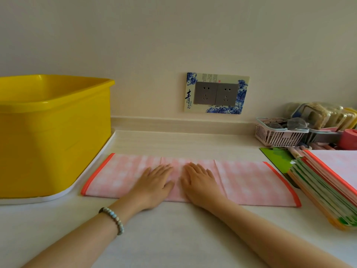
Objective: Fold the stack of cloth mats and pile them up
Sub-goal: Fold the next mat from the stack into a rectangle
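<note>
Pink mat [251, 182]: matt woven cloth, orange edging. Yellow tub [54, 136]: glossy smooth plastic. Bench [173, 238]: smooth, pale, matt. Basket [278, 135]: slatted plastic. Socket plate [216, 93]: satin grey.

Bright, soft, even light; shadows faint. Glare streaks on the yellow tub [54, 142] at my left. Wide-angle bowing at edges; whole view slightly soft.

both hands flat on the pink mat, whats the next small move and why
Probably lift the left end and fold it over to the right end. The pink mat lies as a long flat strip, and the left hand and right hand press its middle, so halving its length seems next.
</note>
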